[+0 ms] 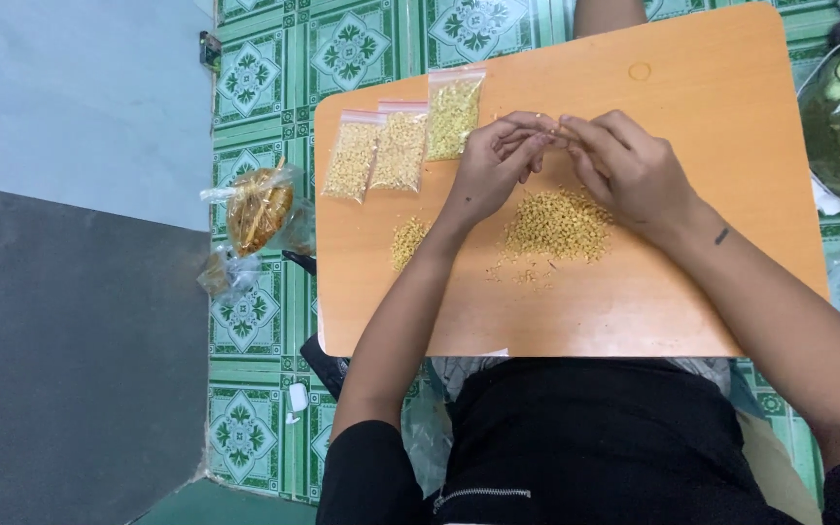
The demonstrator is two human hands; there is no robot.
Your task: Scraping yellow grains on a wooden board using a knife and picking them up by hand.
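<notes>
The tiny yellow-gold bead-like pieces pinched between the fingertips (543, 136) are the fiddly part here, so I'd say keep both hands low over the orange wooden lap table (692, 107) and right above the loose pile of the same small yellow pieces (558, 224), so anything that slips lands back in the heap. The left hand (490, 167) is curled nearly closed, fingers pressed together on whatever tiny bit sits at the meeting point; the right hand (626, 163) is the same, tips pinched in against the left. What exactly is gripped is too small to make out.

The pieces look grainy, pale gold, a bit like chopped tubes. A smaller scatter of them (406, 241) lies near the left forearm. Three small clear zip bags filled with the yellow pieces (400, 148) sit in a row at the table's far left. Off the table, a crumpled clear plastic bag with orange-brown contents (259, 209) rests on the green patterned floor tiles (250, 78).
</notes>
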